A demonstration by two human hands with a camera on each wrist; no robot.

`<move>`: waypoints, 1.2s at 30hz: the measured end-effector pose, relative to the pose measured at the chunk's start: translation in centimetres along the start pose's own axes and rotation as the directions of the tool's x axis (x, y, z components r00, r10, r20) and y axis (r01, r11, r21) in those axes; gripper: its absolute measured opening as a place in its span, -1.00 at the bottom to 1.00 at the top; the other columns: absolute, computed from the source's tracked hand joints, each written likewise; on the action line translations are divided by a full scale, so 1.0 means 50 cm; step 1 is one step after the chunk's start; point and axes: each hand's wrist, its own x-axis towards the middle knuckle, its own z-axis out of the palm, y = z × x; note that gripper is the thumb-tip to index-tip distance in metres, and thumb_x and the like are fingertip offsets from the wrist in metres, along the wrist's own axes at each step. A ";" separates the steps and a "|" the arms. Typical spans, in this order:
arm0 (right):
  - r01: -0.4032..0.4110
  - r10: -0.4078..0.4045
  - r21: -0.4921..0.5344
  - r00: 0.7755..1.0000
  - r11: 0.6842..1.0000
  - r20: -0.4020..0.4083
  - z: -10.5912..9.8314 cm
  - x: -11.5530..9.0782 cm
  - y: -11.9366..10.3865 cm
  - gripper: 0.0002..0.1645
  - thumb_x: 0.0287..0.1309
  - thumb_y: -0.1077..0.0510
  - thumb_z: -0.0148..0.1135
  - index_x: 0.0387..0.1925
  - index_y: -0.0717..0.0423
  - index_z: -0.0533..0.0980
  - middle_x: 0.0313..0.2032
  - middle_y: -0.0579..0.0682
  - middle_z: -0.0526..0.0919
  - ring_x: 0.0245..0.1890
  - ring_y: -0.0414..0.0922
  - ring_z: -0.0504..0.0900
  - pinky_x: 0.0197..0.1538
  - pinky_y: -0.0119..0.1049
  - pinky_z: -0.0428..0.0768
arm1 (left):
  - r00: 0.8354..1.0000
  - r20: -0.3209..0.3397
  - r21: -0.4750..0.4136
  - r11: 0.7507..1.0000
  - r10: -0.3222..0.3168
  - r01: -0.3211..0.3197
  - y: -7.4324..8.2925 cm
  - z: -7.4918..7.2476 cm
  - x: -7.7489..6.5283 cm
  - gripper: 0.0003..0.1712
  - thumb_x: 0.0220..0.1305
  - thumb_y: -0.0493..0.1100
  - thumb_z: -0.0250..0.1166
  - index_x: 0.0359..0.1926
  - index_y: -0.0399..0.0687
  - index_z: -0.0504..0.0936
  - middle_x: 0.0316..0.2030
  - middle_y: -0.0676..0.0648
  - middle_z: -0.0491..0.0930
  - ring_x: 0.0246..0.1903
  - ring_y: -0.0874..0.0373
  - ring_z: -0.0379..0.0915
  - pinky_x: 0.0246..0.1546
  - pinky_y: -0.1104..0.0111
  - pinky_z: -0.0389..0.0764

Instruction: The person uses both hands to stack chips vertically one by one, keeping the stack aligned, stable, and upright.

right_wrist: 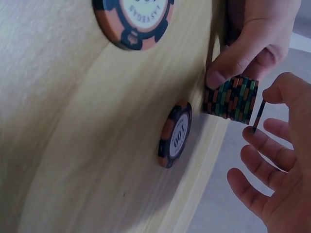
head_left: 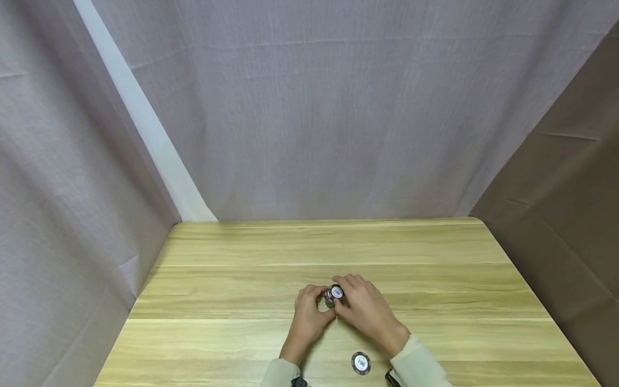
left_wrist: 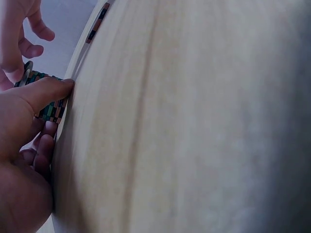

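Note:
A stack of poker chips [right_wrist: 231,99], with orange, green and black edges, stands on the table. My left hand [head_left: 309,314] grips the stack low down, thumb [left_wrist: 53,91] on one side and fingers curled on the other. Just above the stack, my right hand [head_left: 365,306] pinches a single poker chip [head_left: 337,292] marked 100 between thumb and index finger. In the right wrist view that chip [right_wrist: 259,116] shows edge-on, a narrow gap away from the stack's top. The other fingers of the right hand [right_wrist: 286,141] are spread loosely.
A loose chip [head_left: 360,363] marked 100 lies face up near the front of the wooden table [head_left: 217,290]. In the right wrist view, another chip [right_wrist: 176,136] lies flat between it and the stack. Grey curtains [head_left: 309,123] hang behind the table.

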 end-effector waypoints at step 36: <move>-0.178 0.169 0.046 0.975 0.983 0.146 -0.023 -0.060 0.026 -0.39 0.21 0.04 0.48 0.23 0.22 0.58 0.05 0.06 0.67 0.07 0.04 0.65 0.20 0.04 0.64 | 0.999 0.023 -0.027 0.999 -0.034 0.035 0.003 -0.004 -0.001 -0.40 -0.03 -0.22 0.67 0.08 -0.23 0.72 -0.12 0.02 0.64 -0.10 0.14 0.45 0.02 0.18 0.49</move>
